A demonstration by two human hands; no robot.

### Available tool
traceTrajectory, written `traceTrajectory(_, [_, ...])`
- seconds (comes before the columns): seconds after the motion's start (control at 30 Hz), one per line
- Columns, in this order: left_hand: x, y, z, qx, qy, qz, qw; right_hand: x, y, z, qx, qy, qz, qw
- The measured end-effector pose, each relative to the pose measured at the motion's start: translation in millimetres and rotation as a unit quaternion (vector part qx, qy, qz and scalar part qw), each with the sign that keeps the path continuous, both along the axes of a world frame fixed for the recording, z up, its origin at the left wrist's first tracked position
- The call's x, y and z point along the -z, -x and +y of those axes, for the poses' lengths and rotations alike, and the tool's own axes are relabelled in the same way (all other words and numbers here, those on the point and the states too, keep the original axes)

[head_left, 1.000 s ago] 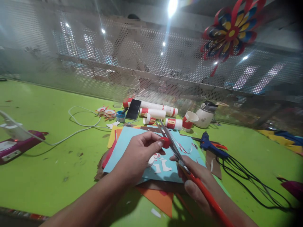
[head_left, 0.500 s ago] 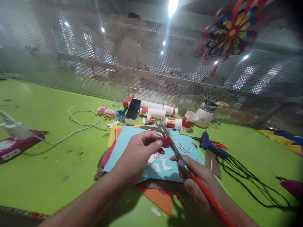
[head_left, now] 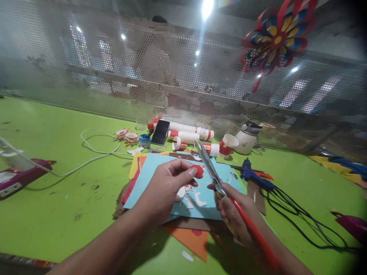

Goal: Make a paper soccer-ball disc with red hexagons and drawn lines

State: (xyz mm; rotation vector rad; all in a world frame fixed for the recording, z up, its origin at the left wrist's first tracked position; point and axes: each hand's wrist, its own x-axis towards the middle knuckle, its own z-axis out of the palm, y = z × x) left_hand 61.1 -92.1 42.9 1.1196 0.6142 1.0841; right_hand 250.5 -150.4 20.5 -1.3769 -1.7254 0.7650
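Between thumb and fingers, my left hand pinches a small red paper piece. My right hand is wrapped round red-handled scissors, whose blades point up and away, just right of the red piece and apart from it. Under both hands lies a light blue sheet on a stack of coloured paper. White paper cutouts and a round white piece rest on it, the latter partly behind my left hand.
Behind the stack are a phone, a blue paint jar, red-and-white paper tubes, a paper cup and a kettle. A blue glue gun with black cable lies right, a purple power strip left.
The scissors have moved away from the red paper piece, to its right, and their blades have come closer together. My left hand still pinches the piece in nearly the same place.
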Motion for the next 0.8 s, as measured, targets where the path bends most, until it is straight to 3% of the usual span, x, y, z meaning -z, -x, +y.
traceTrajectory(0.27, [-2.3,0,0,0.015,0.035,-0.033,0.999,-14.8,3,2,-0.006,0.033,-0.005,0.999])
traceTrajectory(0.47, [-0.9,-2,0,0.029,0.056,-0.041,0.997,-11.0,-3,2,-0.006,0.059,0.05,0.997])
traceTrajectory(0.63, [-0.2,-5,-2,0.032,0.023,-0.007,0.999,-5.6,-6,1,0.018,0.017,0.068,0.997])
traceTrajectory(0.8, [2.9,-7,-3,0.082,0.011,0.029,0.996,-2.7,-9,2,0.034,-0.029,0.134,0.99])
